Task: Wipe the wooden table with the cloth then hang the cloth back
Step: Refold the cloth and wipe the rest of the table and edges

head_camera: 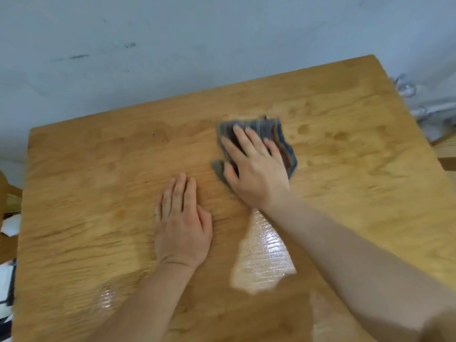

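Filling most of the view, the wooden table [98,193] shows pale grain, darker blotches toward its far right and glossy wet patches [264,257] near the front, between the two forearms. Beyond its far edge runs a light grey-blue wall [172,45] with a few dark scuffs. On the far centre of the tabletop lies the striped cloth [283,141], folded and flat. The right hand [254,169] presses down on it, fingers spread apart. The left hand [182,223] rests palm-down on bare wood just left of it, fingers together.
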Demonstrator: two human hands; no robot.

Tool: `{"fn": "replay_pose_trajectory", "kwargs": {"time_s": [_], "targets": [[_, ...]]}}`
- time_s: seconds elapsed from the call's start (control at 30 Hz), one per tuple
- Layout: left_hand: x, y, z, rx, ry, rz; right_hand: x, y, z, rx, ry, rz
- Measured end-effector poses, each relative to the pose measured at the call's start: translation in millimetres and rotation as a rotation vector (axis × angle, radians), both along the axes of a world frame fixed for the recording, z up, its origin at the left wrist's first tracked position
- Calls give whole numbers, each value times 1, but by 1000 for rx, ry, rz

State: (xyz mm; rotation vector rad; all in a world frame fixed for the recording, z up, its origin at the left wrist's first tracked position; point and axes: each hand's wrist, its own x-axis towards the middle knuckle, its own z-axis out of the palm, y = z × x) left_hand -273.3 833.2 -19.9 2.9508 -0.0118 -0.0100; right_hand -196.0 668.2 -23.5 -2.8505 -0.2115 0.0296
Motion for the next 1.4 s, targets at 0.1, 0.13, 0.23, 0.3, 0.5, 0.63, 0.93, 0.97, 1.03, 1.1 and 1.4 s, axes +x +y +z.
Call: {"fn": "replay_pose_trajectory", "kwargs": {"time_s": [0.1, 0.13, 0.23, 0.3, 0.5, 0.63, 0.93, 0.97, 1.03, 1.1, 1.4], "targets": [[-2, 0, 0, -7, -28, 6, 84, 9, 1, 4, 47, -65], [0, 1, -1, -10, -41, 11, 95, 13, -1, 4, 59, -90], [1, 0, -2, 3, -51, -6, 47, 25, -2, 48, 30, -129], [-5, -1, 0, 24, -27, -22, -36, 23, 2, 73, 12, -57], [14, -48, 9, 26, 134, -29, -165, -56, 12, 9, 100, 16], [29, -83, 6, -13, 61, 47, -68, -70, 8, -16, 31, -165], [29, -87, -2, 29, 44, 79, 128, -40, 3, -6, 60, -125], [28, -87, -1, 24, 43, 79, 105, -38, 2, -14, 28, -88], [25, -87, 0, 6, 45, 71, 33, -37, 1, 2, -17, -7], [27, -86, 1, -14, 39, 73, -39, -45, 5, 22, -2, 29], [31, -88, 0, -4, -7, 84, -18, -79, 8, -32, 2, -90]]}}
